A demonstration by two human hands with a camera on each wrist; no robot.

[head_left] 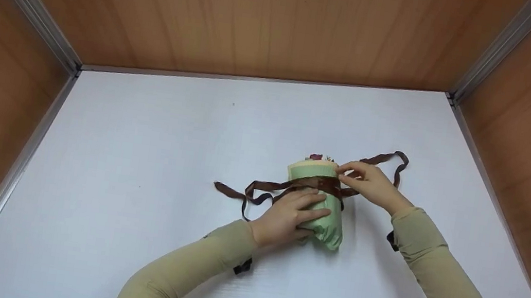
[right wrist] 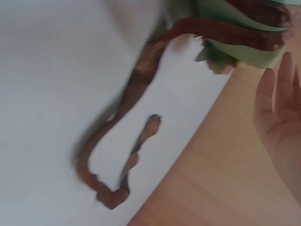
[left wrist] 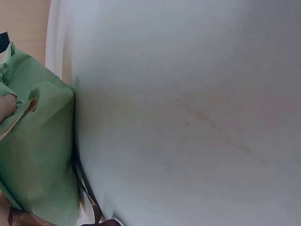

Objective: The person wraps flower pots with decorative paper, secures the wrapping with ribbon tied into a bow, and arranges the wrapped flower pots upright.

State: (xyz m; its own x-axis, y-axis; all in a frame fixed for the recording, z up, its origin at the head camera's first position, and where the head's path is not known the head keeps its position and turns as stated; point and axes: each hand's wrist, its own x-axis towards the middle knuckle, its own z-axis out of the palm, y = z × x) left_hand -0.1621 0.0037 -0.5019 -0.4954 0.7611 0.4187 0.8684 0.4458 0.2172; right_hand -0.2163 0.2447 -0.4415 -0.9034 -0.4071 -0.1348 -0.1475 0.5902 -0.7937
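Both arms point(head_left: 200, 259) forward, left hand point(head_left: 289, 215) palm down with spread fingers, right hand point(head_left: 372, 185) farther forward, fingers loosely bent

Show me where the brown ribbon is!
Right of centre in the head view, the brown ribbon lies across the green-wrapped bouquet beside the left hand, tails trailing both sides.

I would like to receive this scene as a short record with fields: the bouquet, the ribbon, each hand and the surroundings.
Bouquet: lies on the white table, in green wrapping paper; reddish flower at the far end
Ribbon: brown, across the wrapping paper, loose lengths on both sides
Left hand: rests on the bouquet, fingers spread
Right hand: fingertips at the paper's upper right edge; contact unclear
Surroundings: wood-grain panels on three sides
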